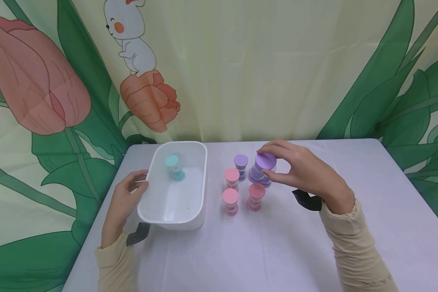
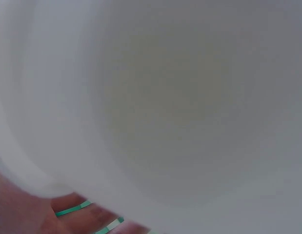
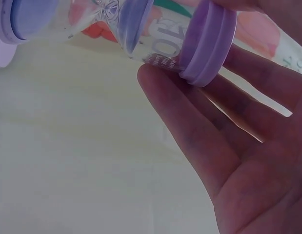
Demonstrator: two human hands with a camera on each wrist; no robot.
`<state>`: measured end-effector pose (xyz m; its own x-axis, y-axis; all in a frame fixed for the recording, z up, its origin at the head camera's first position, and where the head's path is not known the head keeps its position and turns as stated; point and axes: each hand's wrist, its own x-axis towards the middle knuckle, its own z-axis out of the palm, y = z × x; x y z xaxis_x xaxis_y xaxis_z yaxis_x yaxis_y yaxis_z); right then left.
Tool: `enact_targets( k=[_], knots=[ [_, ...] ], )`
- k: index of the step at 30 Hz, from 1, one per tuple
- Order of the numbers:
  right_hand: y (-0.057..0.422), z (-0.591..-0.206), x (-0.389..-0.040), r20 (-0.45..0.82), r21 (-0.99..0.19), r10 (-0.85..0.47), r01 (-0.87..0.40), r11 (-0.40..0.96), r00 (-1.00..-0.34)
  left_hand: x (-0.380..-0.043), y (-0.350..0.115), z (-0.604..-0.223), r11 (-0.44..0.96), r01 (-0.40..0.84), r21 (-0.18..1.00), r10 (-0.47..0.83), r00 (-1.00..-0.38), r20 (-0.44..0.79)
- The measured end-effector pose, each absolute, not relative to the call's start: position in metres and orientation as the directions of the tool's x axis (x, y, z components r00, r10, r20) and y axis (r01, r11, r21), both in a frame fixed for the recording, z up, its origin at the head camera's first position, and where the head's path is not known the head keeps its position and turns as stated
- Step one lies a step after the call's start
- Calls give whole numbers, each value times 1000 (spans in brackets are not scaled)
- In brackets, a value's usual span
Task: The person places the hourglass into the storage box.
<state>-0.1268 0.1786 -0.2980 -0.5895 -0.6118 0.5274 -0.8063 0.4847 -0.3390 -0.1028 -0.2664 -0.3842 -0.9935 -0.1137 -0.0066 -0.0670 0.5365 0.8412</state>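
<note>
Seven hourglasses show: three purple, three pink and one teal. The right hand grasps one purple hourglass by its cap, thumb and fingers pinching it on opposite sides. It stands on the right of the group; whether its base touches the tabletop, I cannot tell. A second purple hourglass stands just to its left, and a third is mostly hidden by the held one and the hand. The three pink hourglasses, stand near, on the side closer to the person.

The one white bin sits left of the group, with the single teal hourglass inside, toward its far end. The left hand rests at the bin's left side, fingers loosely bent by the rim, unclenched.

On the held hourglass, the right wrist view shows a large "10" on the clear wall by the cap; the smaller print beside it is too small to read surely.
</note>
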Motion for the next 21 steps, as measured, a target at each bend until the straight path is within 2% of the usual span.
enact_targets(
  k=[21],
  knots=[
    [153,-295,-144,552,-371,-616,-827,422,-562,-103,-267,-385,543,-56,838,-113,-994,7]
  ],
)
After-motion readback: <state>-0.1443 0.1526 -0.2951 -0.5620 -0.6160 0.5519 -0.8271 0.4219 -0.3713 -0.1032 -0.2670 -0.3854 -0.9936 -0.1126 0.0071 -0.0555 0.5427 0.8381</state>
